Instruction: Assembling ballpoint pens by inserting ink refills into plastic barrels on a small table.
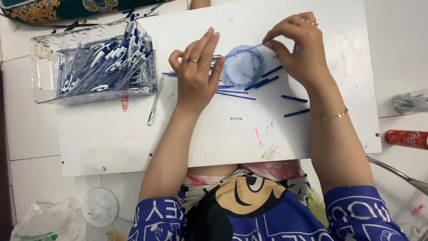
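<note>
My right hand (298,48) pinches a thin blue pen refill (249,48) that reaches over a small round clear cup (243,66) holding tiny springs. To the left of the cup is my left hand (196,73), fingers extended over a bundle of blue refills (232,92); whether it grips any is hidden. Several short blue pen parts (294,98) lie scattered on the white board (223,134) right of the cup. One loose spring (236,118) rests nearer to me.
A clear plastic bin (96,62) full of blue-and-white pens stands at the board's left. A single pen (154,107) lies beside it. A red can (406,138) and a clear bag (410,102) sit right; a round white lid (100,206) lies on the floor.
</note>
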